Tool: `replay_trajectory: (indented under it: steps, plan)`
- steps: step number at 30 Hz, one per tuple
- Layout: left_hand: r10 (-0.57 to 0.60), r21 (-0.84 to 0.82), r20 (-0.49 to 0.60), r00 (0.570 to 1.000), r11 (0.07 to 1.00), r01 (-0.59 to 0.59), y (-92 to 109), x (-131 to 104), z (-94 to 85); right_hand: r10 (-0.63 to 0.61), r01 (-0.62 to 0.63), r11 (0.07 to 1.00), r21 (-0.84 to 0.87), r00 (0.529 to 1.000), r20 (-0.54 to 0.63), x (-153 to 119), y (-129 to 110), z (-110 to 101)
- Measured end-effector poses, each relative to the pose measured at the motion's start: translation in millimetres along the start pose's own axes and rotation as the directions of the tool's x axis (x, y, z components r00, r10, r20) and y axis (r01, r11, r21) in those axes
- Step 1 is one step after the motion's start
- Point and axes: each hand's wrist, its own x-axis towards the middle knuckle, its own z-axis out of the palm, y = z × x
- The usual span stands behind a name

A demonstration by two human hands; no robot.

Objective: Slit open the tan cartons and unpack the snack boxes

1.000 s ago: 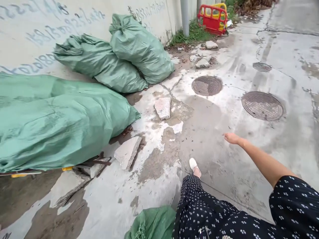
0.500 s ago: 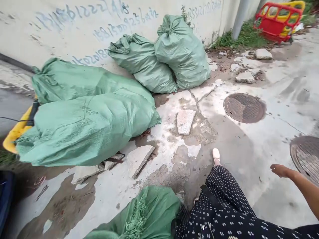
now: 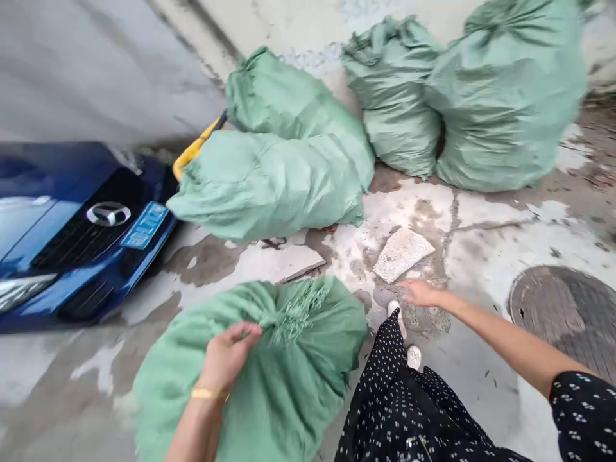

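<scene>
A full green woven sack point(image 3: 289, 398) stands at my feet, its gathered, frayed top facing up. My left hand point(image 3: 228, 353), with a gold bracelet on its wrist, pinches the cloth of this sack just left of the gathered top. To the right of the sack, my right hand point(image 3: 421, 293) hangs in the air over the ground, fingers apart and holding nothing. Near it on the ground lies a flat broken slab point(image 3: 403, 254).
Green sacks lie point(image 3: 279, 186) and stand point(image 3: 510, 96) along the wall. A dark blue car point(image 3: 86, 237) is at the left, beside a yellow barrier piece point(image 3: 195, 151). Another slab point(image 3: 289, 262) lies beyond my sack. A manhole cover point(image 3: 568, 314) is at the right.
The view has swung left, bringing the car in. My left hand has come into view, holding the near sack. My right hand has moved inward from the right side.
</scene>
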Motion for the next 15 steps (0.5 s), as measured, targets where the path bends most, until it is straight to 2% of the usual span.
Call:
replay_trajectory:
  steps: [2,3,5,8,10,15]
  plan:
    - [-0.039,-0.146,-0.015,0.999,0.989,0.036,51.0,22.9,17.6,-0.169,0.17,0.985,0.006,0.979,0.115,40.1,-30.7,-1.1]
    - [-0.048,-0.204,-0.018,0.999,0.978,0.043,74.2,35.3,26.8,-0.227,0.226,0.974,0.023,0.963,0.147,55.1,-38.3,-1.8]
    - [-0.035,-0.292,-0.01,0.999,0.956,0.03,117.2,59.6,45.0,-0.29,0.282,0.957,0.072,0.945,0.153,79.7,-38.8,-8.4]
    - [0.015,-0.308,0.016,1.0,0.951,-0.009,177.7,88.7,66.3,-0.278,0.268,0.956,0.121,0.957,0.08,116.1,-20.2,-33.4]
    - [0.047,-0.273,0.015,0.999,0.961,-0.041,217.1,100.0,74.5,-0.275,0.273,0.955,0.117,0.961,0.002,143.9,-10.5,-54.7]
    - [0.077,-0.184,0.022,0.997,0.98,-0.072,316.4,100.3,86.8,-0.311,0.313,0.95,-0.01,0.937,-0.158,206.4,-12.0,-97.4]
